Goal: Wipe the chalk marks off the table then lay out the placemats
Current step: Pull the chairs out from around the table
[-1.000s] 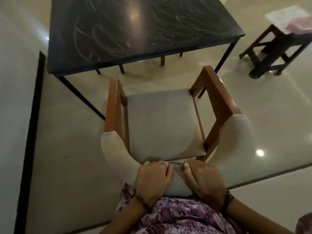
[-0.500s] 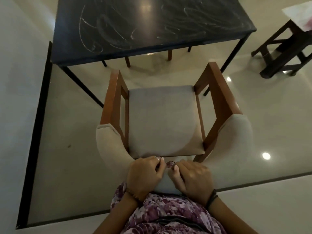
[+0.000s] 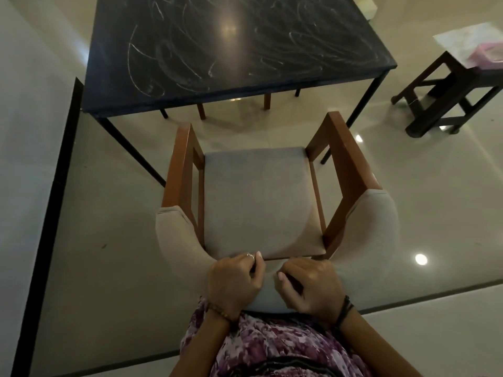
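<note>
Head view: two hands (image 3: 268,284) on one chair (image 3: 261,202), one chalk-marked table (image 3: 231,47).

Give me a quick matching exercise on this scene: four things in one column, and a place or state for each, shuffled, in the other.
Things:
1. table
2. chair
3. stool
4. left hand

Places or states:
A. on the backrest top, beside the right hand
B. far right, with pale sheets and something pink on top
C. dark top covered in chalk scribbles
D. pulled out from the table, seat bare

Pairs: 1-C, 2-D, 3-B, 4-A
</note>
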